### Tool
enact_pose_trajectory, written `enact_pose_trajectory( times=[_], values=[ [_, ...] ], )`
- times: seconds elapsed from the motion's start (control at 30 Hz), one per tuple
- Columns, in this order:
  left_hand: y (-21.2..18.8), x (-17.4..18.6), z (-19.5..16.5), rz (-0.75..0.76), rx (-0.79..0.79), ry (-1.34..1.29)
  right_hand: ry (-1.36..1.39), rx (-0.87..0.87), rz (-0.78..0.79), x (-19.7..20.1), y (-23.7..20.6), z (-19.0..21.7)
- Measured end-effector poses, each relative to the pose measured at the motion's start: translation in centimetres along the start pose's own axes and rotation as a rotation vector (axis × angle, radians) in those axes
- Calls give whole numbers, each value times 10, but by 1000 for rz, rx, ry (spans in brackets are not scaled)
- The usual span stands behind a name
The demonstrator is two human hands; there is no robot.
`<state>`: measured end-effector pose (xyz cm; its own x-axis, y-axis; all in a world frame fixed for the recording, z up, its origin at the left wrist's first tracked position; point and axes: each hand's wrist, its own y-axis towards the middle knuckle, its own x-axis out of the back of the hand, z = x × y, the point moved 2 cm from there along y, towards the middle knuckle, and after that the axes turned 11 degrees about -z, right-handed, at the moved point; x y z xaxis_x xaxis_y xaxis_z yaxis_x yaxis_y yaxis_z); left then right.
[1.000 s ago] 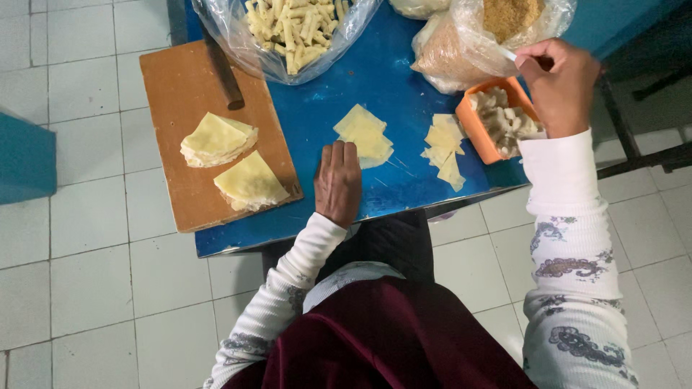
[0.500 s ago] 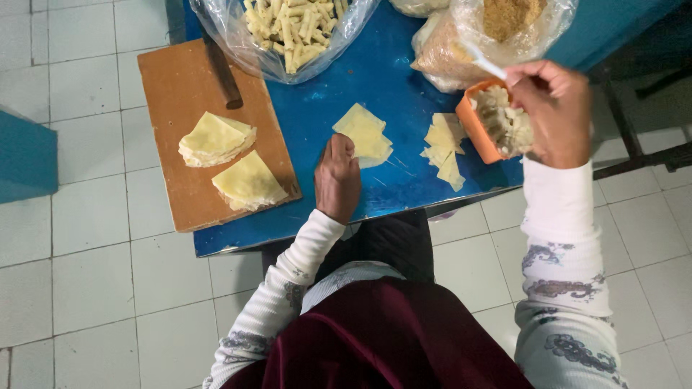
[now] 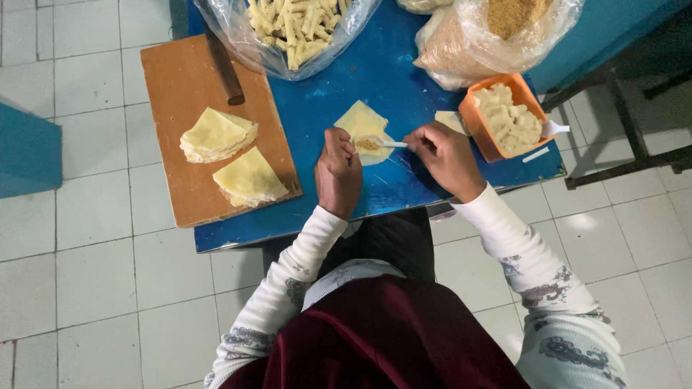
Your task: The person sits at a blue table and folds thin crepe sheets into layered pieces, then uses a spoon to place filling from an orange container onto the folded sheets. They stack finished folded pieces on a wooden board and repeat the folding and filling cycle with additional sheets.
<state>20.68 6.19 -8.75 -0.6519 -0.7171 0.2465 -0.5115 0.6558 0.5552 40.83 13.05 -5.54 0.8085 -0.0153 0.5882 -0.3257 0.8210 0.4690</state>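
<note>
Spooning filling onto a wrapper
Left hand point(image 3: 337, 173) presses the wrapper point(image 3: 364, 128) flat on the bench point(image 3: 339, 79); right hand point(image 3: 447, 157) grips a spoon point(image 3: 380, 144), tipping filling onto it.

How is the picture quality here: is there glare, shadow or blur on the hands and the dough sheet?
Head view: light is soft and even; the left hand and right hand look fairly sharp, with faint shadows on the blue table. The plastic bags show pale glare. The spoon and dough sheet are clear, though fine detail is soft.
</note>
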Motion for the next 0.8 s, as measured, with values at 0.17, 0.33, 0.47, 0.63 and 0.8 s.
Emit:
enact_pose_trajectory(
  times=[0.17, 0.33, 0.47, 0.63, 0.8],
  values=[
    [-1, 0, 3, 0, 18, -73, -182, 316, -72, 3, -2, 13],
    [-1, 2, 6, 21, 27, -129, -281, 515, -129, 4, -10, 17],
    [-1, 0, 8, 40, 66, -134, -293, 504, -152, 2, -12, 16],
    [-1, 1, 6, 30, 60, -134, -288, 472, -236, 16, -11, 16],
    [-1, 2, 4, 33, 32, -110, -322, 244, -567, 86, 12, 3]
  ],
)
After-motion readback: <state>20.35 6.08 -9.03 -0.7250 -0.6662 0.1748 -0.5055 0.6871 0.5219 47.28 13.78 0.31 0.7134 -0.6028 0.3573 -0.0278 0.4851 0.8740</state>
